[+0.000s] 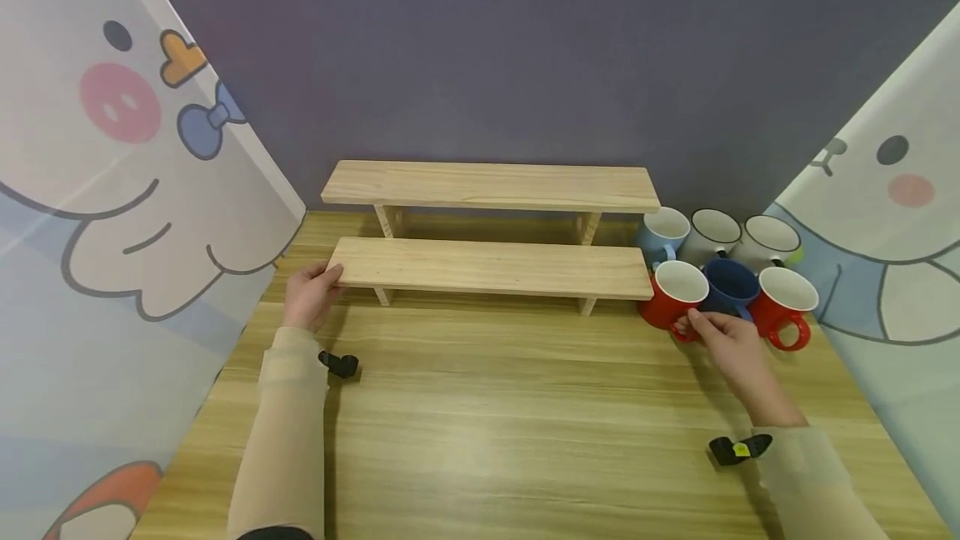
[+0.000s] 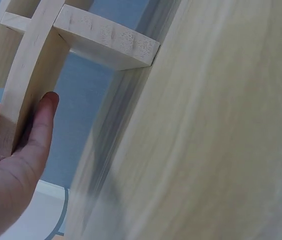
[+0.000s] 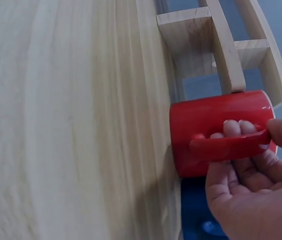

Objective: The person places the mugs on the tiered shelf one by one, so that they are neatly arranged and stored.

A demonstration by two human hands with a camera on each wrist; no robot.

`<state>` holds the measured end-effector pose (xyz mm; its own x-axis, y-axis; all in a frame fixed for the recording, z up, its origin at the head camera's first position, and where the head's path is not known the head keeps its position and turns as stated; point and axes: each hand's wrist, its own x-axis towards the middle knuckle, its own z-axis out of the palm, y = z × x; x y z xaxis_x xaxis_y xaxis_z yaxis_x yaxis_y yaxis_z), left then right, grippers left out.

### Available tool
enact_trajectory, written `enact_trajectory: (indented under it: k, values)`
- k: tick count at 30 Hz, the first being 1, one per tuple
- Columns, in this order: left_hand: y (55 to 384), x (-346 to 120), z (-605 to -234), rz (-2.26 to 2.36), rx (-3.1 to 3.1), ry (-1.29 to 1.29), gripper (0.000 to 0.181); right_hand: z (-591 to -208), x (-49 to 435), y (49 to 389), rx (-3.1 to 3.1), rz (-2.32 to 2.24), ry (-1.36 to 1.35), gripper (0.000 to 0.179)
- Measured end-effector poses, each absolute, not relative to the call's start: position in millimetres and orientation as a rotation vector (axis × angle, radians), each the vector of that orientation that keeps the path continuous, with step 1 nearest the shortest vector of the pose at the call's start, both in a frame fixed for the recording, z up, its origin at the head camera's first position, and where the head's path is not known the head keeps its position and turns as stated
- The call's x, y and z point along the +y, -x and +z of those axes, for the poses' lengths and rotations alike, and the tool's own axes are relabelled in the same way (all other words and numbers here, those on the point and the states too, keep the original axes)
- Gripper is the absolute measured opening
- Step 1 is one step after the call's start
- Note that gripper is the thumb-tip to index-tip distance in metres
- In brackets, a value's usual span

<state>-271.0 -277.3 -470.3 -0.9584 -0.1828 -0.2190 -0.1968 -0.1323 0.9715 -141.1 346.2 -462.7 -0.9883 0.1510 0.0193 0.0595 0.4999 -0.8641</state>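
A two-tier wooden shelf (image 1: pixel 491 267) stands at the back of the table. My left hand (image 1: pixel 309 297) grips the left end of its lower board, thumb on one face and fingers on the other, as the left wrist view shows. At the shelf's right end is a red mug (image 1: pixel 663 300) with a white inside. My right hand (image 1: pixel 731 348) holds this mug by its handle (image 3: pixel 228 146), with fingers curled through the loop. The mug stands upright on the table, close against the lower board's end. A dark blue mug (image 1: pixel 729 286) is right beside it.
Another red mug (image 1: pixel 783 300) stands at the right of the front row. Behind are a light blue mug (image 1: pixel 664 232) and two white mugs with dark rims, one being the white mug (image 1: pixel 767 242) at the right. Cartoon-printed panels (image 1: pixel 150 190) flank the table; a grey panel (image 1: pixel 480 48) rises behind.
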Motion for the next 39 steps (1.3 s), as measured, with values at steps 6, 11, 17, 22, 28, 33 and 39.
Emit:
enact_trajectory:
  k: [6,11,17,22,28,33,39]
  values:
    - [272,-279,-474,2.366,2.031,0.463,0.064,-464,347,141,-2.598,1.631,0.170,0.050]
    - [270,-282,-477,2.454,1.958,0.447,0.061,-467,347,141,-2.568,1.656,0.156,0.050]
    - [268,-285,-478,2.501,1.904,0.414,0.060,-473,347,141,-2.571,1.616,0.173,0.049]
    - [271,-285,-480,2.533,1.858,0.395,0.059,-474,345,139,-2.584,1.553,0.230,0.050]
    - [272,-285,-482,2.565,1.819,0.398,0.058,-477,341,138,-2.381,1.757,0.228,0.044]
    - [272,-284,-483,2.578,1.790,0.430,0.059,-475,338,133,-2.301,1.776,0.219,0.039]
    - [272,-283,-482,2.589,1.766,0.458,0.060,-461,331,125,-2.134,1.899,0.222,0.033]
